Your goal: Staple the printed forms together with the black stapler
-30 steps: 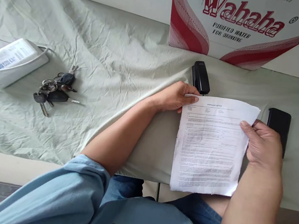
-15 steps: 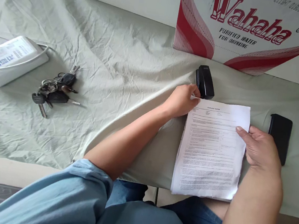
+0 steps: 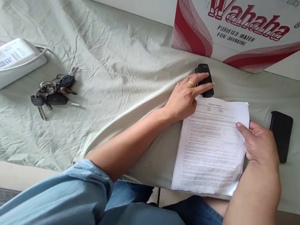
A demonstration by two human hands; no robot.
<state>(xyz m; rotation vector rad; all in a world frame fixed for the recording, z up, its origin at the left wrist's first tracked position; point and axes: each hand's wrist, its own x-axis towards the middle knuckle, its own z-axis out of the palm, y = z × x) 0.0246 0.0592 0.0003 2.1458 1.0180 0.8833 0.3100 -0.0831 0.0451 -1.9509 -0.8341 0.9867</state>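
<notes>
A stack of printed paper sheets lies at the table's front edge, its top page headed "Overleaf Notes". My right hand grips the stack at its right edge, thumb on top and fingers beneath. Beyond the top edge of the sheets sits a black stapler. My left hand, with a gold ring on one finger, reaches across the upper left corner of the pages. Two of its fingers stretch apart over the stapler; its thumb is hidden.
A black phone lies right of my right hand. Behind the stapler stands a large Wahaha water carton. Far left are a bunch of keys and a white box-like device with a cord. A wrinkled pale green cloth covers the table.
My left hand has left the top left corner of the sheets and stretched its fingers onto the stapler. My right hand keeps its hold on the sheets.
</notes>
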